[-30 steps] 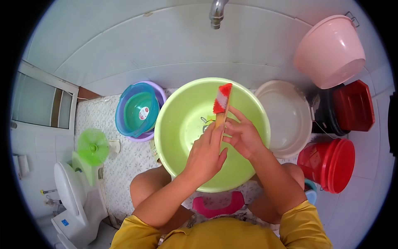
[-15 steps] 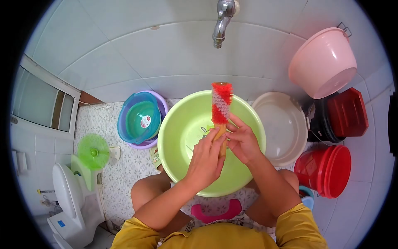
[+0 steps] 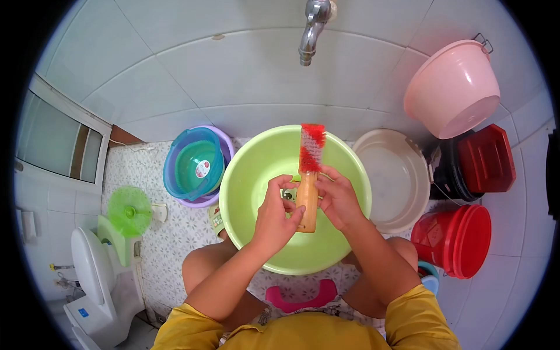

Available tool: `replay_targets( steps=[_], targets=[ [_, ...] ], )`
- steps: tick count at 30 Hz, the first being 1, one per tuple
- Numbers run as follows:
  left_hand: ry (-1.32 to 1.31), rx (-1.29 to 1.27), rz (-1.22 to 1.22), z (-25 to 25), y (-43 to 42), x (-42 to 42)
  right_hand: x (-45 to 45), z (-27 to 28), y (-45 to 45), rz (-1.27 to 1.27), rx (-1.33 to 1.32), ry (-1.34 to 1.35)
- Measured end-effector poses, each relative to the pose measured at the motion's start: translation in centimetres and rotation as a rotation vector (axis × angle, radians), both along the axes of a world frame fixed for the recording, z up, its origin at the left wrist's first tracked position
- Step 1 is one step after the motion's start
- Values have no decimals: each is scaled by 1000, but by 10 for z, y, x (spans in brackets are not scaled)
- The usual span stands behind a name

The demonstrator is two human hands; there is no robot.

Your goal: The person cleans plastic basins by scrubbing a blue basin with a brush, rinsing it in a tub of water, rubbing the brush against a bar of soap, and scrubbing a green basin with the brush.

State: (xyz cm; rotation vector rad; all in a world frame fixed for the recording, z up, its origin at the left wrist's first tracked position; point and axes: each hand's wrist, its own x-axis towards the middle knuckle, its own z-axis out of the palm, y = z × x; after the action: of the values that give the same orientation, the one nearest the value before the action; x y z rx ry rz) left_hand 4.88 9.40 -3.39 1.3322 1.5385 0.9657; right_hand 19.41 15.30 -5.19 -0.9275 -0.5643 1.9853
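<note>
"Red-and-white bristles (image 3: 314, 147) stand beyond the grip. Which step am I watching?"

"From my end, I'd call it handling the brush (image 3: 308, 179), held up above the green basin (image 3: 242, 178). My right hand (image 3: 340, 201) pinches the right edge of its wooden handle (image 3: 307, 216), just below the bristles."

"And the left?"

"My left hand (image 3: 273, 216) is just left of the handle, fingers loosely curled and parted, thumb against the lower edge."

"What would the next move call for?"

"A surer hold, I'd judge: left fingers wrapped round the handle."

"Anything you can't make out?"

"Whatever fingertips sit behind the handle, so I can't tell how firm that pinch is. The brush's far face is hidden, and the handle covers part of a print (image 3: 289, 194) beneath the grip. Far beyond the grip, the tap (image 3: 314, 29) is cut off on top."
</note>
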Motion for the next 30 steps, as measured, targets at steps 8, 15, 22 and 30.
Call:
replay_targets(
  steps=[8, 15, 22, 30],
  targets=[
    [-120, 45, -23, -2, 0, -2, -2, 5, 0, 16, -48, -19],
    [-138, 53, -21, 1, 1, 1, -5, 2, -5, 92, 21, 48],
    [-7, 215, -27, 0, 5, -10, -6, 2, -7, 219, 472, -617],
    [112, 381, 80, 32, -8, -19, -9, 65, -30, 388, 626, -1019]
  ],
)
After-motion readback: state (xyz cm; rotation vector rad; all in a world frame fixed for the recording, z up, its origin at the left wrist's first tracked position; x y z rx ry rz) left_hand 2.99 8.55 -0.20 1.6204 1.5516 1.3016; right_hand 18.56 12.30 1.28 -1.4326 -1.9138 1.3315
